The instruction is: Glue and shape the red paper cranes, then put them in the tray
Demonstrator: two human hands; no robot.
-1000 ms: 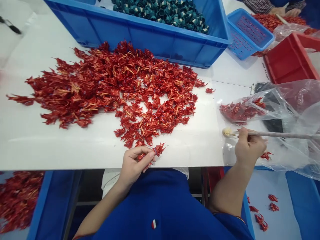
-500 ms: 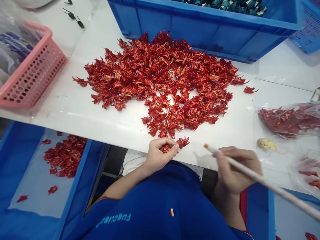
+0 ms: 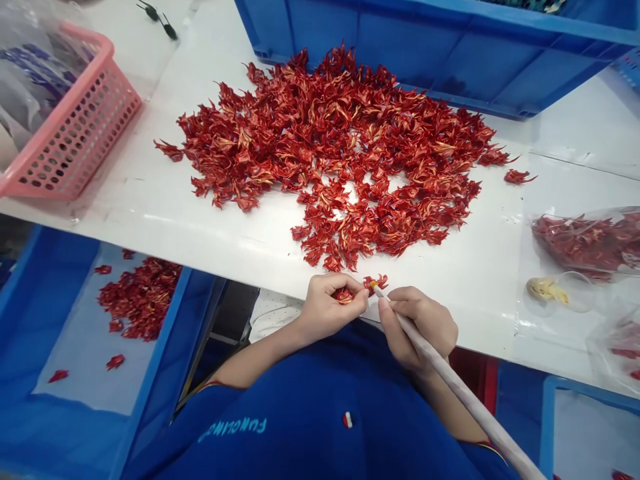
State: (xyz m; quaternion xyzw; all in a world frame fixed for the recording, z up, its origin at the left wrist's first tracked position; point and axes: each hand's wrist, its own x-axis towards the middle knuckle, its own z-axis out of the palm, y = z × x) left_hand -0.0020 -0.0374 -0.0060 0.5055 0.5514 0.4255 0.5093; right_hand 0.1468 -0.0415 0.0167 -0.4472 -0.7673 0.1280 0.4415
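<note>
My left hand (image 3: 334,305) pinches a small red spiky piece (image 3: 344,295) at the table's near edge, its kind not clear. My right hand (image 3: 420,323) is closed around a long, pale-handled paintbrush (image 3: 450,381). The brush's yellowish tip meets a red spiky part (image 3: 380,283) that sticks out beyond my left fingertips. Just past both hands spreads a wide heap of similar red pieces (image 3: 320,133), streaked with yellow, on the white table (image 3: 225,243). To the right, a small clear dish holds a pale yellow substance (image 3: 547,291).
A blue crate (image 3: 400,47) stands behind the heap, and a pink basket (image 3: 83,127) of plastic bags at left. Clear bags of red pieces (image 3: 590,240) lie at right. Below the table's edge, a blue bin (image 3: 155,387) at left holds more red pieces; another blue bin (image 3: 547,427) sits lower right.
My right hand has moved left with the paintbrush, bringing its tip from above the table to the red piece in my left hand. The view has shifted slightly.
</note>
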